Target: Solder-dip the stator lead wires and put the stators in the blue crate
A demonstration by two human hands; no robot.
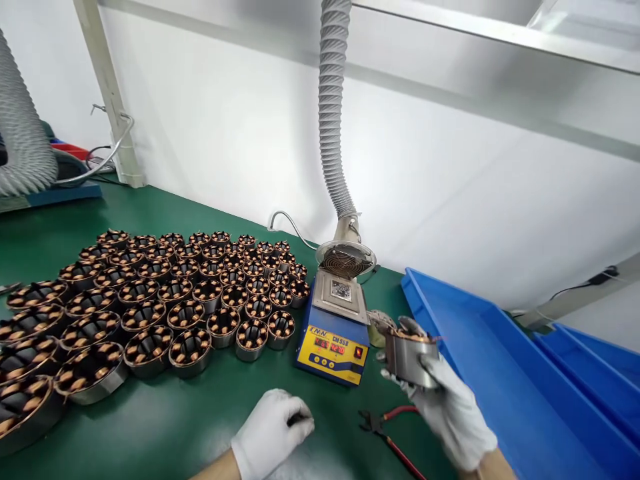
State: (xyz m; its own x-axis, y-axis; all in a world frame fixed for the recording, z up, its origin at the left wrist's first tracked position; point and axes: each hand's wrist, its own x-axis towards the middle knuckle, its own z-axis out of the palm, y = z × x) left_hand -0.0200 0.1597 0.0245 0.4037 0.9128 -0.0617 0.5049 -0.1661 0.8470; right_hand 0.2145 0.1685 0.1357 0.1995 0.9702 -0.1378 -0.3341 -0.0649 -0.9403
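My right hand (453,403), in a white glove, grips a motor stator (413,360), a steel ring with copper windings inside. It is held tilted above the bench, right of the solder pot (333,333). My left hand (274,430), also gloved, rests low over the bench with its fingers curled in and nothing visible in them. Red-handled cutting pliers (383,430) lie between my hands, partly below the right one. Many similar stators (190,347) stand in rows at the left, windings facing up.
A grey exhaust hose (334,100) hangs down to a round hood (346,259) over the solder pot. Blue trays (500,373) stand at the right. Another hose (25,133) is at the far left. A white wall (225,127) closes off the green bench (150,427).
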